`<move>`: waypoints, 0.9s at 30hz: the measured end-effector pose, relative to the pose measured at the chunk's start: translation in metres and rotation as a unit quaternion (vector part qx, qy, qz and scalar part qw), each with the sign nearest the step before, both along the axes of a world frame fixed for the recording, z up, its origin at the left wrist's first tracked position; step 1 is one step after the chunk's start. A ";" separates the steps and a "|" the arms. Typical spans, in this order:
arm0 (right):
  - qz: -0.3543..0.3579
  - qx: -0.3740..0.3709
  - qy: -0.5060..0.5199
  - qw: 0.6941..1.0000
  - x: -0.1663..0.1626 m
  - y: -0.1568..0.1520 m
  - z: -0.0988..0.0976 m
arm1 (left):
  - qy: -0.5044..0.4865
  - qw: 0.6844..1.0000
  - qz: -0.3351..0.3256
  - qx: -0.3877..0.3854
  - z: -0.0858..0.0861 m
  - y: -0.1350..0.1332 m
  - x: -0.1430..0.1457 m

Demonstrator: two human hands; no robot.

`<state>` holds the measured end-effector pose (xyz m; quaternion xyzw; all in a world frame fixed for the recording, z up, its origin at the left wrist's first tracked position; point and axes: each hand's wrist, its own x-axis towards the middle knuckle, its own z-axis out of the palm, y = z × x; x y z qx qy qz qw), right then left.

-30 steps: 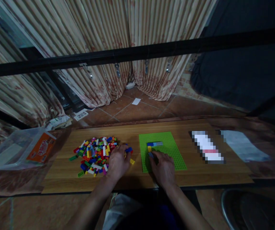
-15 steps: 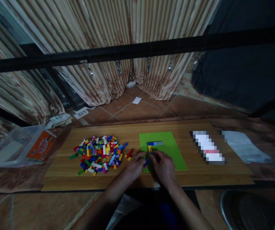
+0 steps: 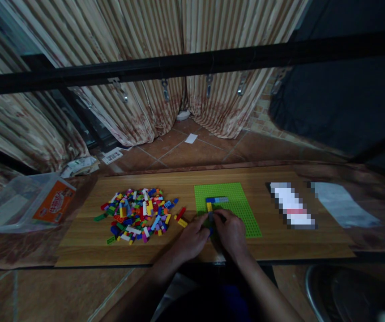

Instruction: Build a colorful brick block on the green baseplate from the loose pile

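Observation:
A green baseplate [image 3: 246, 223] lies in front of me on the wooden board. On its upper part a short row of toy bricks runs sideways, with a dark blue brick [image 3: 210, 200] at the left end and paler blue and grey ones beyond it. From that end a yellow brick [image 3: 209, 207] and a darker brick lead down towards my fingers. My left hand [image 3: 195, 235] is closed at the column's left, with a blue brick [image 3: 210, 232] at its fingertips. My right hand [image 3: 232, 230] is closed on the other side; its fingertips are partly hidden.
A pile of mixed bricks [image 3: 139, 214] lies left on the wooden board [image 3: 88, 250]. Red and yellow bricks [image 3: 181, 218] sit between pile and baseplate. A clear plastic box [image 3: 18, 201] stands far left; a blurred-out sheet [image 3: 291, 205] lies right. A dark bar [image 3: 186, 65] crosses beyond.
My left hand has moved right, bringing the blue brick close to the column and my right hand. The right hand has stayed nearly in place.

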<state>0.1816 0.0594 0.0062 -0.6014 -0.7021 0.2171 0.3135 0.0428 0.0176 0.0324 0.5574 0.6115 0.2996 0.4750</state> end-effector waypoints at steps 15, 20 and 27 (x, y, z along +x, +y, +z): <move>0.015 -0.052 -0.068 0.996 0.002 0.009 0.009 | 0.065 0.997 -0.036 0.026 0.002 0.001 0.004; 0.031 -0.109 -0.089 0.990 0.002 0.014 0.016 | 0.098 0.992 -0.079 -0.008 0.008 0.003 0.004; 0.024 -0.130 -0.099 0.986 0.001 0.017 0.017 | 0.163 0.980 -0.108 -0.039 0.015 0.005 0.006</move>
